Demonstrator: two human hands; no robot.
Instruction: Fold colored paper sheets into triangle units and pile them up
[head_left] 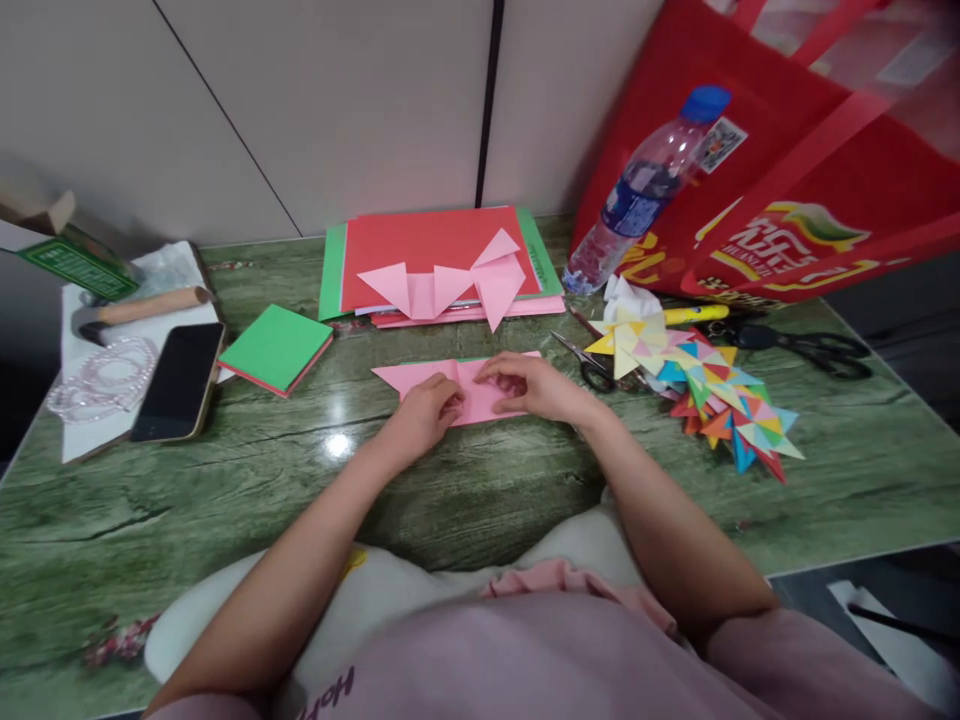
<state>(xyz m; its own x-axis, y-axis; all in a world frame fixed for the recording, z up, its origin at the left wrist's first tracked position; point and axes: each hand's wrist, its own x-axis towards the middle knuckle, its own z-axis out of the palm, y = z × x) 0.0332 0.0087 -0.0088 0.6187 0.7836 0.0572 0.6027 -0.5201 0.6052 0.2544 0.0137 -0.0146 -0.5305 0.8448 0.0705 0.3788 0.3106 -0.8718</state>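
Note:
A folded pink paper strip (pixel 409 377) lies flat on the green table (pixel 225 470) in front of me. My left hand (pixel 424 413) presses on its middle with curled fingers. My right hand (pixel 529 385) lies on the strip's right half, fingers bent and pinching the paper down. Behind the strip, two folded pink paper pieces (pixel 450 283) rest on a stack of red, green and pink sheets (pixel 420 245).
A small green-topped paper pad (pixel 276 346), a black phone (pixel 180 380), a bead bracelet (pixel 101 375) and a wooden-handled tool (pixel 146 306) lie at left. Right: several colourful folded paper stars (pixel 712 385), two pairs of scissors (pixel 810 348), a water bottle (pixel 645 190), a red bag (pixel 787 160).

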